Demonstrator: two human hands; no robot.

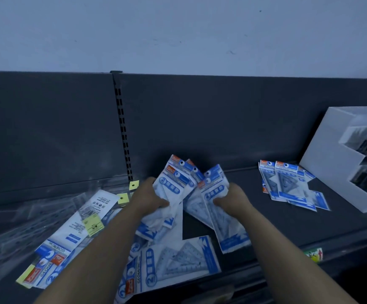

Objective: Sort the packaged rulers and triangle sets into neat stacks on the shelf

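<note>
Dark shelf [266,227] is a proper mess. There's a white display box [331,172] at the right end and long ruler packs [68,233] sprawled toward the left front edge. A half-tidy stack of triangle sets [287,185] sits just beside the box. Mid-shelf, the left hand [149,198] and right hand [233,200] each clutch a fanned bunch of triangle packs [173,183]. I'd tap both bunches square against the shelf, logos one way, merge them, then land them on that stack.

White display box [327,161], contents seemingly dark, blurred
</note>
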